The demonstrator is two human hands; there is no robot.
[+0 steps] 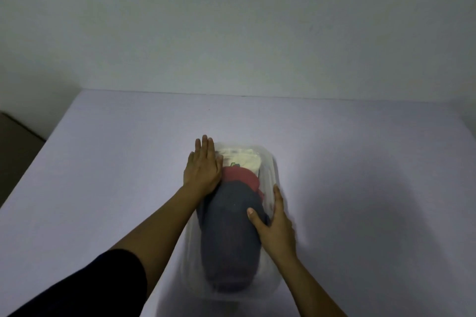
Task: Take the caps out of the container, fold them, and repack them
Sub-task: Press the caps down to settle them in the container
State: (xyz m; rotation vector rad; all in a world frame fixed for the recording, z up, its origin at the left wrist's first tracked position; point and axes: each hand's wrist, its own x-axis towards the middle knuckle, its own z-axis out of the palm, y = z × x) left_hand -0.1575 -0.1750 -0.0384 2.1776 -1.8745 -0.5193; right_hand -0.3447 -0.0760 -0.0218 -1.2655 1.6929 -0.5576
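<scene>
Dim light falls on a pale wall [231, 20] and a lavender table [103, 162], where a clear plastic container [268, 156] sits between the two hands, all the caps inside it. The left hand [203, 170] lies flat, fingers straight and together, against the container's outer side. The right hand [277, 229] clasps the opposite wall, fingers outside and thumb [253, 216] inside, resting on the dark cap [229, 234]. Beyond that thumb lies a red cap [240, 175], and past it, level with the left fingertips, a cream cap [244, 158]. With no cap on the table, this reads as steadying the box before the first removal, though a finished repack would look much the same. The next move likely calls for pinching the dark cap under the thumb while the left hand holds the box down. Whether the caps are folded is hard to tell; the red one is mostly covered, the container's near wall is faint, and the right hand is blurred.
</scene>
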